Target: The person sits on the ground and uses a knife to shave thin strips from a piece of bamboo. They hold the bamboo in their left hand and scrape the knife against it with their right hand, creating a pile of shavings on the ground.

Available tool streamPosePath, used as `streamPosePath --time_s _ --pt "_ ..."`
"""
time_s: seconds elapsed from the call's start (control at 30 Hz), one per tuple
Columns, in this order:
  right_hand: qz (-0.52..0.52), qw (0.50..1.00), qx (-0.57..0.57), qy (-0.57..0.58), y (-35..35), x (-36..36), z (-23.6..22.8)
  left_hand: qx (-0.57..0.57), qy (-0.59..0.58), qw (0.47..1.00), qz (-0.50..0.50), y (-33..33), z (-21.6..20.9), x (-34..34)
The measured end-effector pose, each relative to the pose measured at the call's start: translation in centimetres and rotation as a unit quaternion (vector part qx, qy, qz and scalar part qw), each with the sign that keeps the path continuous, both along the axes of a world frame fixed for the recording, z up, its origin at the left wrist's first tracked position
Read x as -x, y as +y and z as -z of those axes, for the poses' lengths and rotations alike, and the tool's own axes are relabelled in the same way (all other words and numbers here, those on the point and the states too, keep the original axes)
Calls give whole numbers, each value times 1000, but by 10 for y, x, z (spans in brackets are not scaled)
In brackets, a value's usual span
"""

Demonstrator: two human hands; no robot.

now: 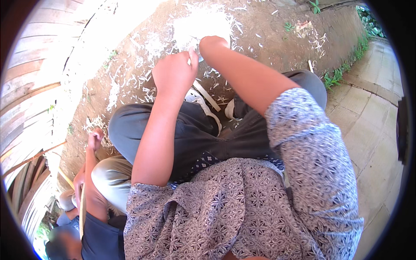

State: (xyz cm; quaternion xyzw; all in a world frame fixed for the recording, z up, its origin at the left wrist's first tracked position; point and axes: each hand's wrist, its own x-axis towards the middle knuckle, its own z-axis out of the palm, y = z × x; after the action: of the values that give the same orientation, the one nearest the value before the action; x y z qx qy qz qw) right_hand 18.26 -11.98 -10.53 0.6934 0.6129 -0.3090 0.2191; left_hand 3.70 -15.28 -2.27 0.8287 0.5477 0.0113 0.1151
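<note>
My left hand (pixel 173 73) is closed in a fist above my crossed legs, its thumb pressed up along the fist. A small end of a pale strip (pixel 189 62) shows beside the thumb; the rest is hidden. Just to the right, my right hand (pixel 212 44) is bent down and curled at the wrist, its fingers hidden and its edge washed out by glare. A bluish-grey sliver (pixel 200 57) shows between the two hands, too small to name. Below them, a flat, pale wooden strip (pixel 207 95) lies slanted by my white shoe (pixel 197 100).
White curled shavings (pixel 115 86) litter the brown dirt ground (pixel 255 26), thickest around a glaring sunlit patch. At the lower left sits another person (pixel 102 232) with one hand out over shavings. Paving slabs (pixel 364 112) run along the right; wooden boards (pixel 32 65) stand at left.
</note>
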Motion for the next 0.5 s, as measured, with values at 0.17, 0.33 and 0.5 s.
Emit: streamPosePath --time_s 0.17,0.33,0.5 --pt "134 989 -62 13 -9 -2 30 -41 -51 998 18 -1 3 -5" --pt "-7 998 -34 47 -3 -51 4 -87 -84 992 29 10 7 -3" --pt "-87 994 -22 63 -24 -42 -65 -72 -14 997 -5 10 -4 6"
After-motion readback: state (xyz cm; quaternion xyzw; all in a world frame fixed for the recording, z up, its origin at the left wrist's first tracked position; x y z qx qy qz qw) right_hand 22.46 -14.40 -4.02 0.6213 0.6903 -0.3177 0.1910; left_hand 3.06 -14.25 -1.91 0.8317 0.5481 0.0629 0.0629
